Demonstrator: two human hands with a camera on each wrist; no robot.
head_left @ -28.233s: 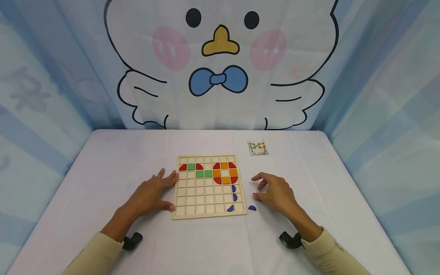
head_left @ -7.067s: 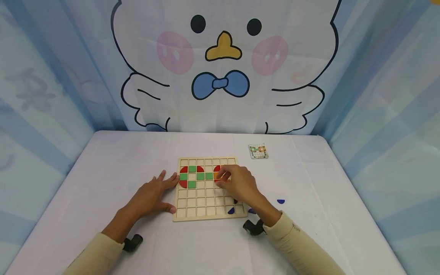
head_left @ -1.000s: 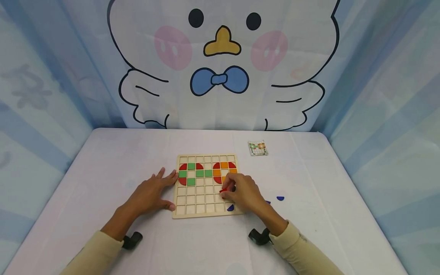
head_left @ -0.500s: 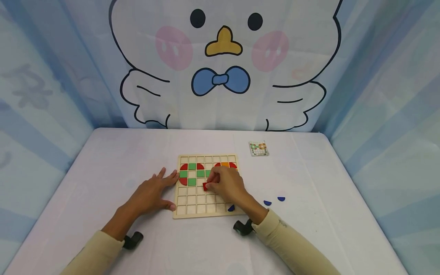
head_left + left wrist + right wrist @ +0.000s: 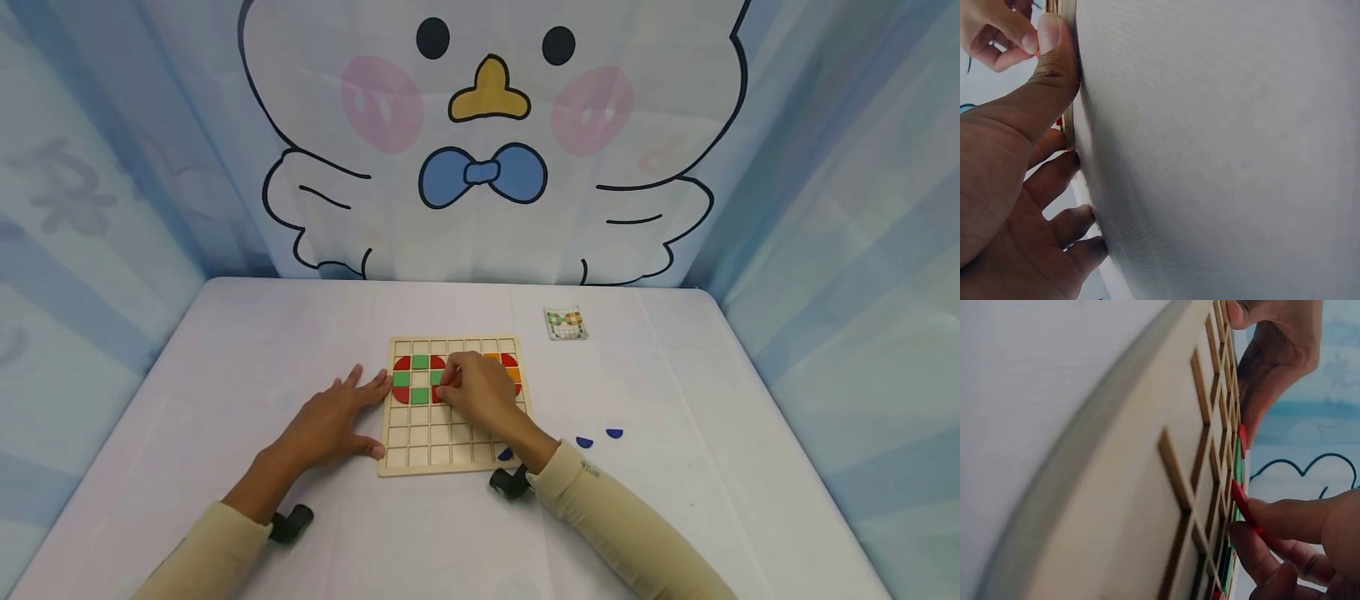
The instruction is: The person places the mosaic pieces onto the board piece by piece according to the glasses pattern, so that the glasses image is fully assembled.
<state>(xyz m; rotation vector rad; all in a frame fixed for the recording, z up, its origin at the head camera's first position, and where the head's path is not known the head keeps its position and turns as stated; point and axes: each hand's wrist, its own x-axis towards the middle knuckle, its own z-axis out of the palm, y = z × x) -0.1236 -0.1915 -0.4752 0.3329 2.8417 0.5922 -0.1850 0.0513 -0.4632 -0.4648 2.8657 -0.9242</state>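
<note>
A wooden grid board (image 5: pixel 442 472) lies on the white table, with red, green and orange flat tiles in its upper cells. My right hand (image 5: pixel 482 390) is over the board and pinches a red tile (image 5: pixel 1244 503) between thumb and fingers. In the right wrist view that tile stands tilted at the grid, beside green tiles (image 5: pixel 1238 459). My left hand (image 5: pixel 326 425) rests at the board's left edge, its fingers spread and its thumb near the lower corner. Part of the orange and red ring on the right is hidden behind my right hand.
Two blue half-round pieces (image 5: pixel 584 442) lie on the table right of the board. Another blue piece (image 5: pixel 506 454) sits at the board's lower right, partly behind my wrist. A small pattern card (image 5: pixel 566 324) lies beyond the board, to the right.
My right hand has carried the red tile leftward, to below the green tiles. Over the longer span, green and red tiles joined the left group, and blue pieces shifted onto the table.
</note>
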